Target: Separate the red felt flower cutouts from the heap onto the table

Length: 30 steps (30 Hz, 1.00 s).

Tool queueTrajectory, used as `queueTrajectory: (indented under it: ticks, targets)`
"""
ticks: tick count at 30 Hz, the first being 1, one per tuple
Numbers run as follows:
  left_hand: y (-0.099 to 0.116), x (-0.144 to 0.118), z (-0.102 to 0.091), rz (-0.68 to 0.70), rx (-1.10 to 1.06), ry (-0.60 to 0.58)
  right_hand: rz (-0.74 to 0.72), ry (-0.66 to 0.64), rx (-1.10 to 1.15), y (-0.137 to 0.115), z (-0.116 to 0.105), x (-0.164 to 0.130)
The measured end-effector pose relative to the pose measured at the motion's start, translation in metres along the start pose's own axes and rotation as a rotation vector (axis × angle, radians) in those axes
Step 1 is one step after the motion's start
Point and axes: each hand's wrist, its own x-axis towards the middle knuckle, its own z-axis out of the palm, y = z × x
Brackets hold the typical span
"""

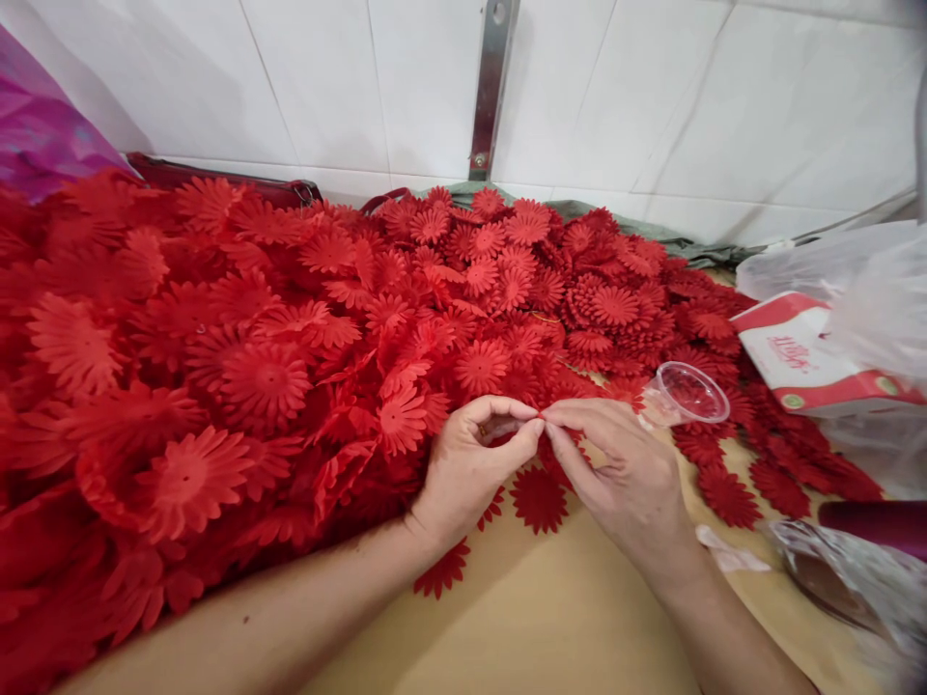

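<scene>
My left hand point(470, 463) and my right hand point(623, 454) meet at the fingertips over the front edge of a heap of red fabric flower pieces point(267, 376). Each hand is closed in a pinch of thumb and forefinger. A speck of red shows where the tips meet, but what they hold is too small and hidden to name. Just below the fingers lies a dark red petal piece point(540, 499) with a scalloped edge. Another red piece point(441, 569) rests on the table beside my left wrist.
A clear plastic cup point(691, 393) leans near my right hand. Right of it are a red and white box point(818, 362), clear plastic bags point(884, 290) and a white scrap point(731, 550) on the tan table point(507, 637). A tiled wall point(615, 97) with a metal strip point(493, 87) stands behind.
</scene>
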Motion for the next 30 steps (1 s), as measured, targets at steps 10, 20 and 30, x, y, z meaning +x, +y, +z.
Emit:
queueTrajectory:
  ticks: [10,20,30]
  targets:
    - [-0.003,-0.001,-0.002,0.063,0.087,0.028,-0.002,0.007,0.014,-0.002,0.003,0.000]
    - [-0.003,0.000,-0.005,0.060,0.115,0.000,-0.036,0.035,-0.010,-0.002,0.005,-0.002]
    - [-0.002,0.001,-0.003,0.048,0.114,0.024,0.309,0.057,0.245,-0.006,0.012,-0.002]
